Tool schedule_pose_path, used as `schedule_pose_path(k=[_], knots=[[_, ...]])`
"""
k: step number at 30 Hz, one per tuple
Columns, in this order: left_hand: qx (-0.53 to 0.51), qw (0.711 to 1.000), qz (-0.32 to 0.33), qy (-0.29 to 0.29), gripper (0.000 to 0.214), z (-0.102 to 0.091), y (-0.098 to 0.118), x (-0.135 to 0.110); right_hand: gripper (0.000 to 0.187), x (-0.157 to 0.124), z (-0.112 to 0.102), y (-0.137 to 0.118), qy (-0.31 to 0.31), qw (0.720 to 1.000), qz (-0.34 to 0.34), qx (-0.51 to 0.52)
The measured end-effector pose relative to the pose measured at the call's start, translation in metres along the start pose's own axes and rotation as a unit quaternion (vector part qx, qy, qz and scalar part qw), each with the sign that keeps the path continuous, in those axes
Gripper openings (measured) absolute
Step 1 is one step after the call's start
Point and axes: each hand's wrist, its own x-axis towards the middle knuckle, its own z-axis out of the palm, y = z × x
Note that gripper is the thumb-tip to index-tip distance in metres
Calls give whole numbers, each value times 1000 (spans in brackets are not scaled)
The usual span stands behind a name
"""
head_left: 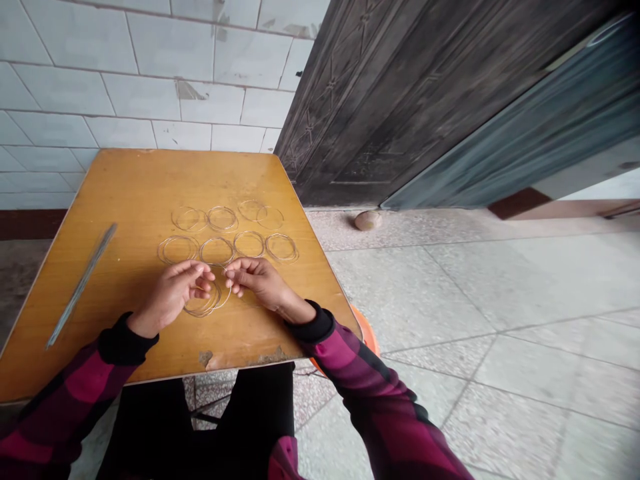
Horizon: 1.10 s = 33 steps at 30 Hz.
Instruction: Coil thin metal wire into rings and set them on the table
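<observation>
Between my two hands is a thin wire ring (229,293), pinched near its top. My left hand (175,288) grips its left side with thumb and forefinger, and my right hand (257,280) grips the right side. More wire loops (203,313) show just below my left fingers; whether they are joined to the held ring I cannot tell. Beyond my hands, several wire rings (217,251) lie in two rows, some overlapping. A bundle of straight thin wires (83,283) rests to the left of my left hand.
The wooden table (150,180) has a chipped front edge and stands near a white tiled wall (170,50). A dark carved door (360,133) is at the back right. On the floor lies a rounded stone (367,221). An orange stool (367,330) shows partly under the table's right edge.
</observation>
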Motion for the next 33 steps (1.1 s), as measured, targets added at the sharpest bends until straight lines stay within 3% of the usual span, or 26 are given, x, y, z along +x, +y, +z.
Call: schedule_pose_path(k=[4,6,8,11,13,16,20,28,31,33], knots=[[140,988,58,29,22,-5,-1,2,25,-2,-1,-1,-10,999,-4,-51],[244,960,129,45,18,-8,-4,4,26,-2,-1,-1,-10,997,-14,-73],[349,907,229,59,15,-12,-7,5,25,-3,-1,0,-16,995,-27,-95],[463,804,369,55,14,-13,-7,4,21,-3,0,2,-31,990,-50,-130],[509,748,424,41,14,-11,-6,3,18,-2,0,4,-36,985,-66,-156],[546,698,463,26,13,-10,-4,1,17,-3,-1,6,-25,972,-89,-217],[564,673,477,13,13,-10,-2,0,19,-4,-2,5,-13,943,-123,-308],[590,662,461,9,14,-8,-1,-3,19,-9,3,0,-7,899,-162,-407],[600,662,450,9,16,-7,-1,-4,17,-11,6,2,14,857,-211,-470],[601,663,447,13,17,-6,-2,-4,19,-12,8,4,31,808,-250,-533]])
